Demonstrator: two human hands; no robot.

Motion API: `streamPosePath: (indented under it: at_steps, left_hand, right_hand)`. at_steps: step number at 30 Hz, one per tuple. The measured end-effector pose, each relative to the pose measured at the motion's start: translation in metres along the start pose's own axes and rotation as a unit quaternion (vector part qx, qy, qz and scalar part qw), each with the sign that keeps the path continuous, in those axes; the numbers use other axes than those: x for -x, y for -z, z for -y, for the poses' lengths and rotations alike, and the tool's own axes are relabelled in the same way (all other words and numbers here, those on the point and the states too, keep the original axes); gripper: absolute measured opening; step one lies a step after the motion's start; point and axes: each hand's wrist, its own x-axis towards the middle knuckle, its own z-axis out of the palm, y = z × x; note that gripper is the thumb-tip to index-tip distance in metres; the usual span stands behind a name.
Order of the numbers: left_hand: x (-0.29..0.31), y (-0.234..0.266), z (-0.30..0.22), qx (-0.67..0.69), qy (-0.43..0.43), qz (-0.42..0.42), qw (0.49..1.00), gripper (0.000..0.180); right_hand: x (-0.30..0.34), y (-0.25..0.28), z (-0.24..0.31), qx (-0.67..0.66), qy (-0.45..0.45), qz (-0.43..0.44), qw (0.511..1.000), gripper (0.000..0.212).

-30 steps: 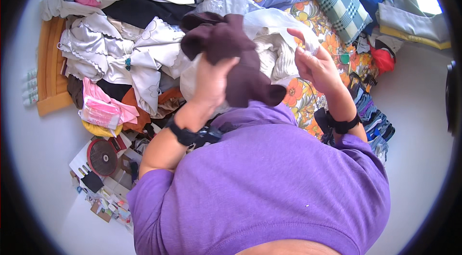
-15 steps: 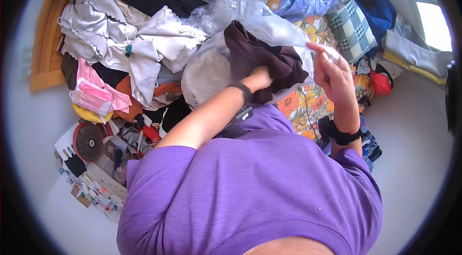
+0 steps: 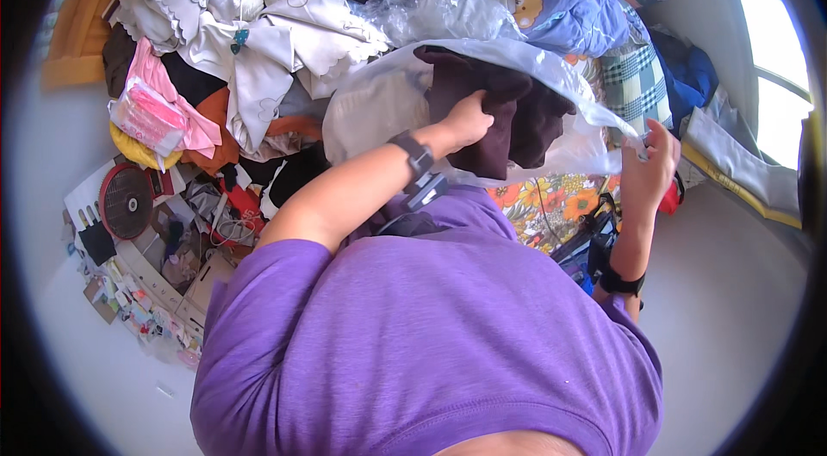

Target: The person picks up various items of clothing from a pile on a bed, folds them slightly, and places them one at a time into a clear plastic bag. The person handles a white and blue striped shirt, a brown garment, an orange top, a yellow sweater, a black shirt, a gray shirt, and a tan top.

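so the dark maroon garment (image 3: 448, 86) was around the centre of the frame, a bit above the middle, bunched partway inside the mouth of a cloudy see-through plastic bag (image 3: 366, 107). the left hand (image 3: 469, 118) was in at the bag's opening with its fingers closed on the cloth, and the garment hung in loose folds to both sides of it. the right hand (image 3: 653, 159), over at the right of the frame, had its fingertips pinched on the bag's rim, pulling that edge out taut.

pretty crowded around it, tbh. a white scallop-edged cloth (image 3: 202, 34) sprawled across the upper left, with a pink plastic-wrapped packet (image 3: 151, 118) just below it. blue bedding with a bear face (image 3: 564, 4) was bunched up top, right of centre, and a green-and-white plaid pillow (image 3: 636, 81) sat near the right hand. orange floral fabric (image 3: 556, 210) showed under the bag, and a red-rimmed fan (image 3: 127, 202) stood at the left of the frame.
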Motion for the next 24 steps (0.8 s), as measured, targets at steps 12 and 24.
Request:
streamPosePath:
  at_steps: [12, 24]
  left_hand:
    - [0.106, 0.035, -0.055, -0.307, -0.127, 0.268, 0.904, 0.031]
    - [0.079, 0.090, 0.044, -0.518, -0.080, 0.018, 0.852, 0.031]
  right_hand:
    - [0.057, -0.117, 0.112, -0.565, -0.289, 0.478, 0.607, 0.056]
    - [0.031, -0.098, 0.081, -0.557, -0.305, 0.442, 0.633, 0.028]
